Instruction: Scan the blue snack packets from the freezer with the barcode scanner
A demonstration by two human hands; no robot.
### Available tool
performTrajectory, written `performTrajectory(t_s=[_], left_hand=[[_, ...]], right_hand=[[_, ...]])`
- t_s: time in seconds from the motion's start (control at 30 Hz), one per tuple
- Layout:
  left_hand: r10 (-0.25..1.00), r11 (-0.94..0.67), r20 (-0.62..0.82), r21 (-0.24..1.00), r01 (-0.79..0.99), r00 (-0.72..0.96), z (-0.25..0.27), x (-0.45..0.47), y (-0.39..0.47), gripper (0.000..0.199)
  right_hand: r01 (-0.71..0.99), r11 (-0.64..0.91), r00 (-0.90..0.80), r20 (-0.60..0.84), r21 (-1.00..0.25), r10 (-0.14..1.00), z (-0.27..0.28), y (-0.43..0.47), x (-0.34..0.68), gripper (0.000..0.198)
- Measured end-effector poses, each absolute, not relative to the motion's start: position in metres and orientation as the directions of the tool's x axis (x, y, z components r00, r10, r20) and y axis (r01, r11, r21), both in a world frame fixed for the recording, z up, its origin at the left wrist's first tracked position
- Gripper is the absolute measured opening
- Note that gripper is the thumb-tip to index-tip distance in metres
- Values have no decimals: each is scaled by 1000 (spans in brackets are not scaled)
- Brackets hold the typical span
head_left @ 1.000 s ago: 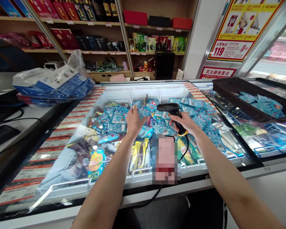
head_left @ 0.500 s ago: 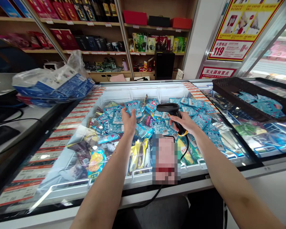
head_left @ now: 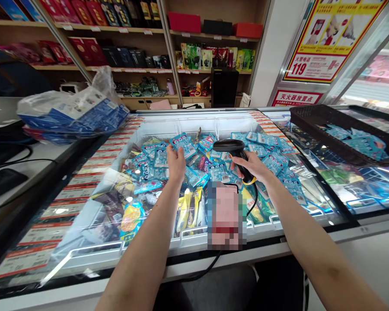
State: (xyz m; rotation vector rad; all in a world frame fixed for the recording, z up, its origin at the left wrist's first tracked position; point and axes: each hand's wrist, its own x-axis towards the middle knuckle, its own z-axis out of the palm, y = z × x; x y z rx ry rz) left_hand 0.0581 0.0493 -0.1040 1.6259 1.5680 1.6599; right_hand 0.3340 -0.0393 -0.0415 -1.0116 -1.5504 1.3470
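My right hand [head_left: 249, 166] is wrapped around the handle of a black barcode scanner [head_left: 228, 146]; its head points left and its cable hangs below. To the left, my left hand [head_left: 176, 162] pinches the lower left edge of a small blue packet [head_left: 185, 146] with white and red print. Many similar blue packets [head_left: 220, 171] lie spread across the glass top [head_left: 94, 207] of a chest freezer, around and beneath both hands. A phone-like object [head_left: 226, 211], its screen blurred out, lies at the front edge between my forearms.
A brown basket [head_left: 330, 147] holding more blue packets stands on the right. On the left sits a plastic bag [head_left: 74, 114] with blue-and-white packages. Price labels [head_left: 97, 166] line the freezer's left side. Stocked shelves [head_left: 129, 71] rise behind, beside a fire-notice sign [head_left: 311, 65].
The packet in my left hand has tilted slightly. The scanner stays in my right hand at nearly the same place, and the surroundings are unchanged.
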Motion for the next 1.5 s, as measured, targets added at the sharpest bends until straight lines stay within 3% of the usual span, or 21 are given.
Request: performTrajectory(t_s=[0.13,0.37,1.0,1.17,1.37,1.5], left_hand=[[845,-308,396,910,278,-360,-99,61,45,44],[877,-293,334,941,167,-344,-96,64,42,44],[886,-301,328,944,133,-327,-93,65,40,46],[881,-290,344,935,206,-323,-96,65,42,47],[801,-315,507,810,495,-318,-87,56,40,37],[776,-229,530,742,630,-342,-82,43,38,51]], right_hand=[[79,110,-346,76,-991,935,-40,-40,333,37],[99,110,-387,63,-989,920,-42,-40,332,38],[109,120,-415,65,-987,908,-41,-41,333,37],[108,108,-396,57,-988,916,-40,-41,333,38],[77,101,-351,68,-992,934,-40,-40,334,37],[52,107,-347,83,-993,934,-40,-39,335,35]])
